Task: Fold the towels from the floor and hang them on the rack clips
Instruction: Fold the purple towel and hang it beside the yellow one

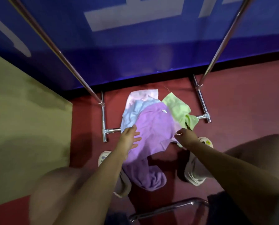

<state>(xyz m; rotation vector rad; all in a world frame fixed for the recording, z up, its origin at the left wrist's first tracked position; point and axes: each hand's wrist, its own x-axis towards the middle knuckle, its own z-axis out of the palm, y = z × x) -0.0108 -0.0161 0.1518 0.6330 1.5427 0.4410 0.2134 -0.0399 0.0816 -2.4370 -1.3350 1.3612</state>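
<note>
A heap of towels lies on the red floor between the feet of a metal rack. On top is a purple towel point(153, 132), which trails back between my feet. Under it lie a light blue towel point(135, 111), a pink towel point(142, 95) and a green towel point(179, 109). My left hand point(130, 138) hovers with fingers spread at the purple towel's left edge. My right hand point(186, 138) has its fingers curled at the towel's right edge; whether it pinches the cloth is unclear. No rack clips are in view.
Two slanted rack poles, the left pole point(57, 52) and the right pole point(223, 44), rise from floor bars on either side of the heap. A blue banner point(135, 46) hangs behind. A yellow-green wall point(22, 111) stands at left. A chrome tube point(166, 208) lies near my knees.
</note>
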